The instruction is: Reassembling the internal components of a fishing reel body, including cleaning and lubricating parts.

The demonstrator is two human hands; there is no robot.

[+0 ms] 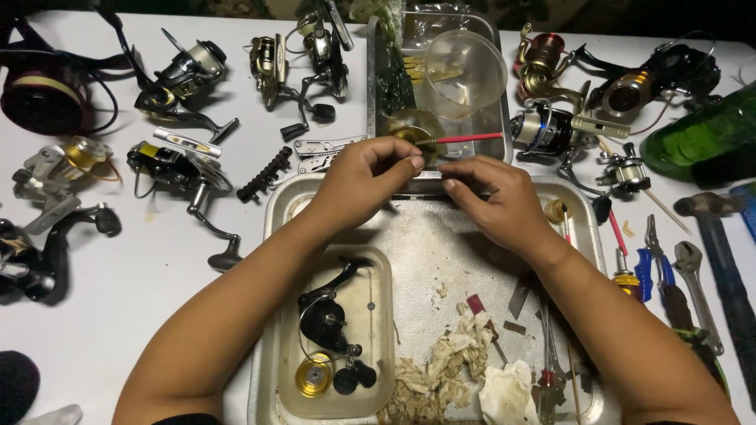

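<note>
Up top of big metal tray [567, 206], both hands meet. Left hand [364, 175] pinches small brass-coloured disc [415, 135], fingers closed narrow on its edge. Right hand [492, 198] closed, fingertips just beside disc; whether it grips red stick [470, 138] cannot tell. Red stick lies level, one end at disc, other end pointing right under clear plastic cup [465, 72]. Below wrists, small inner tray [379, 330] holds dismantled black reel [327, 316] and gold spool [313, 376]. Crumpled rags [441, 370] beside it. Fishing reels scattered on white table [102, 315]; pliers [652, 264] and wrench [694, 275] at right.
</note>
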